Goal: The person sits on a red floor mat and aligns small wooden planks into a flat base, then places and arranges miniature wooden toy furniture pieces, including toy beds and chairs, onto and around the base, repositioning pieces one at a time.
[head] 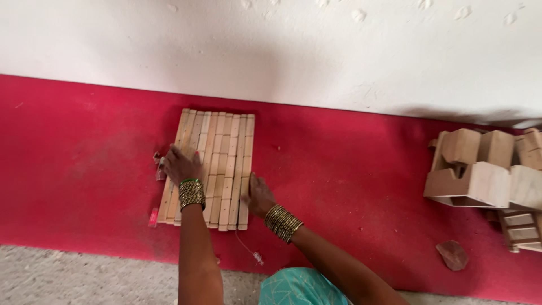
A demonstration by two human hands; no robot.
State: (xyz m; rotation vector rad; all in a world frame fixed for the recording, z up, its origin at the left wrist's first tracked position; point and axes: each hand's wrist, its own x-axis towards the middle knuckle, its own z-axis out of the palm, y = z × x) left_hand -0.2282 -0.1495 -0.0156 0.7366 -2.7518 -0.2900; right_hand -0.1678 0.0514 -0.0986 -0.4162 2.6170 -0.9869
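Wooden slats point(217, 169) are lying side by side in a flat rectangular bed on the red mat point(84, 164), long edges touching, running away from the person toward the white wall point(282, 51). Both hands are resting on the near half of this bed.

Left hand point(182, 165) is lying flat on the slats at the bed's left side, palm down, fingers loosely spread and pointing away and left, fingertips reaching the outer slats. Green and gold bangles point(191, 194) are stacked on that wrist. Just beyond the fingertips, off the bed's left edge, small wood scraps point(160, 167) are sitting on the mat; whether the fingers are touching them, cannot tell. Nearer the person, beside the bed's near left corner, a small pink piece point(153, 217) is lying on the mat.

Right hand point(258, 195) is pressing against the bed's right edge near its near corner, fingers held together and laid along the outermost slat. Gold bangles point(283, 222) are circling that wrist.

Below the right hand a thin string point(248, 248) is trailing across the mat toward the bare grey floor point(84, 277).

Well to the right of the right hand, larger wooden blocks point(485, 169) are piled on the mat, with a flat reddish stone point(453, 255) in front of them. A turquoise garment point(296, 288) is showing at the bottom edge.
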